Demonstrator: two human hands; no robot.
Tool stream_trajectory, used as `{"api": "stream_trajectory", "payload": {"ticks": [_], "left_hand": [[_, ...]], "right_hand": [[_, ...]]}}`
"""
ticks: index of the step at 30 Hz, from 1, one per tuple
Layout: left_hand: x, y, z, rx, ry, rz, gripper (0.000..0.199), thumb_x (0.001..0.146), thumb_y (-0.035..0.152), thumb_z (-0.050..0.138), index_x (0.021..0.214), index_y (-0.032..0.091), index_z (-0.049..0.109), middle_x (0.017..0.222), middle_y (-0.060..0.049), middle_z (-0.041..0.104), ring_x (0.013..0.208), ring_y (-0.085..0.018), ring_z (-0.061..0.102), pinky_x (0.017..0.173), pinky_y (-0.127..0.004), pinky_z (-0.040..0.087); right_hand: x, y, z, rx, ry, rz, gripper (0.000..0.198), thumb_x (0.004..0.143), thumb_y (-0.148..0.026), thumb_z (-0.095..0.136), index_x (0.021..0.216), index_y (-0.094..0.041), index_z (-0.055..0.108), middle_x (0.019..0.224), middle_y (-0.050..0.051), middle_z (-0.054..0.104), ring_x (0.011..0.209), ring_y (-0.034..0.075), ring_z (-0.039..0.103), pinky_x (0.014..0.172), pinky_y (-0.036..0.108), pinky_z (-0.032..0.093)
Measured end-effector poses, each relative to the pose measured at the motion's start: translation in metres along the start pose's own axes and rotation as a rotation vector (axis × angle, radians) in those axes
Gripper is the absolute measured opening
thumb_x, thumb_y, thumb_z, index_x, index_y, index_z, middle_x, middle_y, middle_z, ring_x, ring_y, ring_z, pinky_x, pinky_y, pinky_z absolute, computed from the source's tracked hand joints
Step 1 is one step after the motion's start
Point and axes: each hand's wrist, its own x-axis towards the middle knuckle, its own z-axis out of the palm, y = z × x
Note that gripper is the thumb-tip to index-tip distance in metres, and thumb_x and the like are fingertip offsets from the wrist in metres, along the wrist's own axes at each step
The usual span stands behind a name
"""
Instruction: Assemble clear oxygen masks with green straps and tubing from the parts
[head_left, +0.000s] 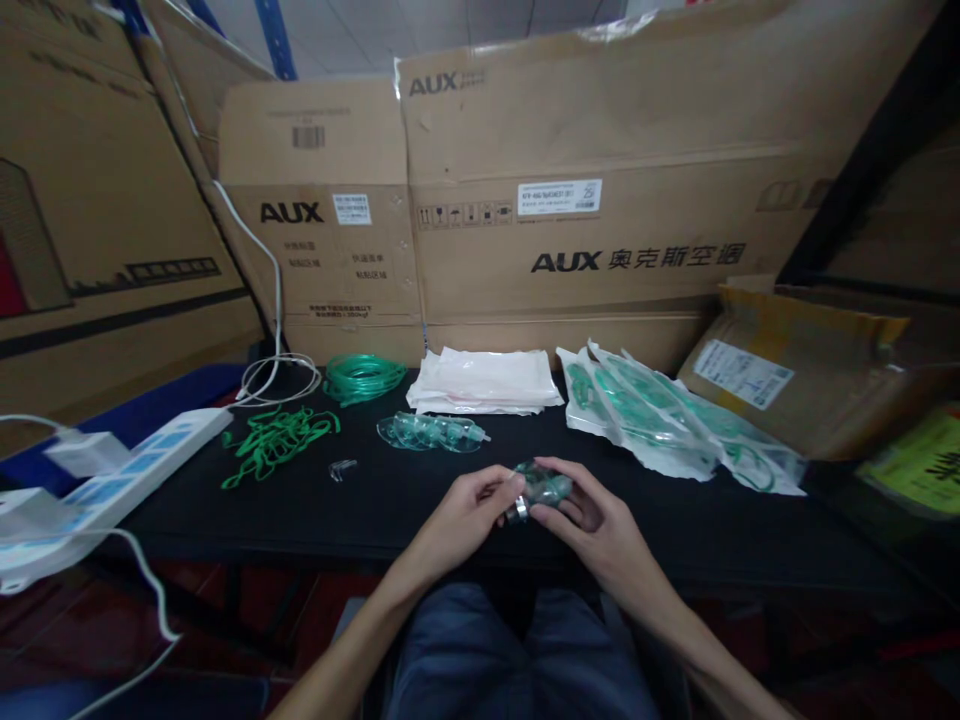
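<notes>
Near the table's front edge, a clear green oxygen mask [549, 487] is held between both hands. My left hand [480, 503] grips its left side with thumb and fingers, close to a shiny metal strip [519, 508]. Wrapped round the right side is my right hand [589, 505], its fingers partly hidden behind the mask. Just beyond the hands lies a nested row of similar green masks [435, 432]. Small clear pieces [343, 469] sit to the left, beside a tangle of green elastic straps [281, 442].
Behind are coiled green tubing [364, 378], a stack of white pouches [486, 382] and bagged mask sets [645, 415]. A white power strip [142, 490] with cables lies left. An open carton [795, 360] stands right; tall cardboard [600, 200] walls the back.
</notes>
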Motion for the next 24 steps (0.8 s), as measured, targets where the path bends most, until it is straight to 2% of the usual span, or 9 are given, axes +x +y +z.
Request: {"api": "stream_trajectory", "payload": {"ticks": [3,5,8,12,17,20,24], "left_hand": [[-0.004,0.010,-0.002,-0.028,-0.014,0.038,0.031,0.087,0.043,0.073,0.102,0.016,0.078,0.105,-0.006,0.077,0.106,-0.022,0.067,0.096,-0.027,0.049],[-0.006,0.012,-0.003,-0.049,-0.016,0.031,0.029,0.086,0.036,0.074,0.107,0.016,0.079,0.110,-0.007,0.079,0.111,-0.025,0.067,0.101,-0.031,0.049],[-0.007,0.008,-0.004,-0.052,-0.019,0.012,0.034,0.083,0.034,0.077,0.111,0.014,0.079,0.110,-0.010,0.079,0.107,-0.026,0.070,0.098,-0.034,0.051],[-0.007,-0.002,-0.005,-0.044,0.000,-0.006,0.038,0.084,0.034,0.077,0.115,0.013,0.078,0.103,-0.010,0.079,0.091,-0.022,0.072,0.088,-0.032,0.056],[-0.006,-0.009,-0.004,-0.021,-0.008,0.002,0.037,0.087,0.034,0.075,0.119,0.016,0.075,0.108,-0.009,0.076,0.079,-0.018,0.073,0.079,-0.031,0.060],[-0.006,-0.011,-0.002,-0.028,0.009,0.000,0.033,0.087,0.035,0.074,0.112,0.014,0.073,0.103,-0.008,0.074,0.073,-0.016,0.072,0.072,-0.029,0.061],[-0.005,-0.011,0.001,0.007,0.048,0.009,0.028,0.086,0.033,0.075,0.106,0.015,0.070,0.098,-0.005,0.071,0.069,-0.015,0.072,0.069,-0.027,0.060]], "right_hand": [[0.000,0.001,0.001,-0.032,0.123,-0.008,0.041,0.080,-0.035,0.086,0.117,-0.027,0.072,0.120,0.006,0.074,0.112,0.022,0.071,0.100,0.031,0.058],[0.000,0.002,0.001,-0.037,0.133,0.003,0.040,0.079,-0.037,0.086,0.114,-0.026,0.072,0.115,0.006,0.075,0.109,0.023,0.072,0.100,0.032,0.058],[0.000,0.003,0.001,-0.047,0.136,0.004,0.039,0.079,-0.040,0.084,0.112,-0.024,0.072,0.116,0.007,0.075,0.109,0.024,0.072,0.099,0.034,0.059],[0.000,0.000,0.000,-0.143,0.104,0.003,0.035,0.082,-0.042,0.081,0.111,-0.022,0.073,0.113,0.009,0.076,0.105,0.026,0.073,0.095,0.037,0.059],[-0.001,-0.005,-0.001,-0.264,0.030,-0.046,0.036,0.087,-0.034,0.074,0.121,-0.022,0.072,0.115,0.009,0.077,0.108,0.027,0.073,0.096,0.038,0.057],[-0.002,-0.005,0.000,-0.350,-0.006,-0.115,0.024,0.089,-0.028,0.070,0.112,-0.022,0.076,0.109,0.008,0.078,0.102,0.026,0.073,0.091,0.035,0.056],[-0.004,-0.006,0.003,-0.414,0.019,-0.113,0.016,0.091,-0.028,0.067,0.103,-0.021,0.074,0.096,0.006,0.079,0.088,0.023,0.073,0.079,0.030,0.056]]}}
